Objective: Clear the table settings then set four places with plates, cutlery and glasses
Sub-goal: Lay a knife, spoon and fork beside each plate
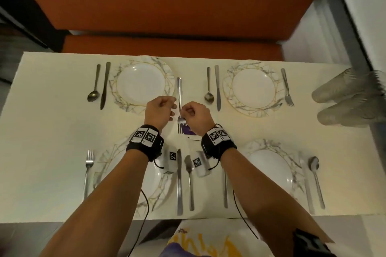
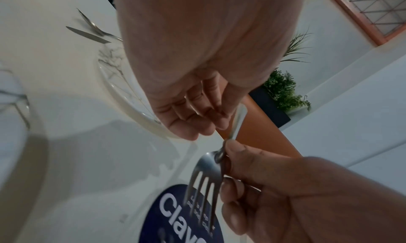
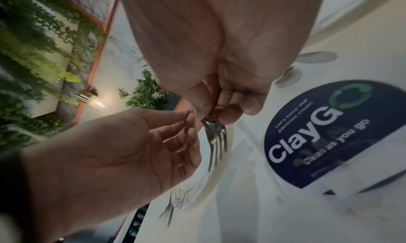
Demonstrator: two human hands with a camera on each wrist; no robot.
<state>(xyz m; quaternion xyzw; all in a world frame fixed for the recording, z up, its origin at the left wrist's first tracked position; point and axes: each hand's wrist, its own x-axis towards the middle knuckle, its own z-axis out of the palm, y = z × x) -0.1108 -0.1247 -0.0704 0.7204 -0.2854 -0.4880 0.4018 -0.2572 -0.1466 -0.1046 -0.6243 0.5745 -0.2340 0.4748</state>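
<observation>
Right hand (image 1: 195,115) pinches fork (image 1: 180,101) neck, prob to lift it off tabletop (image 1: 52,131). Fork just beside far-left plate (image 1: 144,87). Left hand (image 1: 159,110) curled loose, fingers near fork handle, holds nothing.

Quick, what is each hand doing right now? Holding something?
Left hand: fingers curled by the fork handle; whether it grips cannot be told.
Right hand: pinching the fork near its tines.

A round dark-blue sticker (image 3: 334,135) on the white table (image 3: 252,212) reads "ClayGo" in large white letters, with "Let's keep our pantries clean." above and "Clean as you go" below; further small print on it is unreadable.
</observation>
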